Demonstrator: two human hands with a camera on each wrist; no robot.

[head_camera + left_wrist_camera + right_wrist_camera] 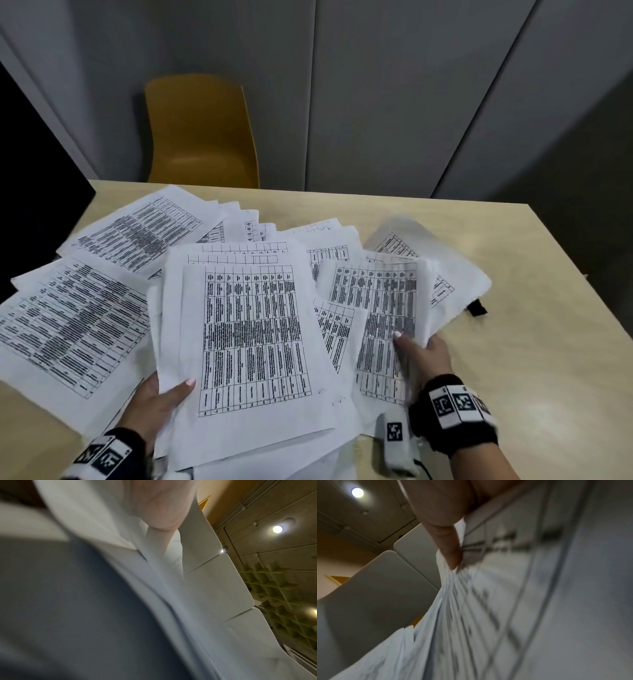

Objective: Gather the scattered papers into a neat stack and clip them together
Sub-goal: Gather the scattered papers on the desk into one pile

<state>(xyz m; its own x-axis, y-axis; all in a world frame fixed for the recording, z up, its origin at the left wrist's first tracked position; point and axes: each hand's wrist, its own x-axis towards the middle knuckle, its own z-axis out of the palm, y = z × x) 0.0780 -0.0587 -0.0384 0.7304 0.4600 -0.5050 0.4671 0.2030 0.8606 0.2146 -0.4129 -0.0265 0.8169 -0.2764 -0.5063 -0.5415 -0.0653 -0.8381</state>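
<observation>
The papers point(246, 329) lie fanned across the middle and left of the frame on the table point(534, 342), printed tables face up, with a thicker overlapping bundle at the centre. The left hand point(156, 399) grasps that central bundle at its lower left corner, thumb on top and fingers beneath. The right hand point(423, 353) pinches a few sheets at right of centre, lifting them so they bow; motion blur there makes the count of sheets uncertain. These are light, limp sheets that slide easily over one another and crease if pulled by a corner, so they should be taken along a long edge with both hands, squared by tapping on the table. A small black object point(478, 307) peeks from under the sheets at the right edge, probably the clip.
</observation>
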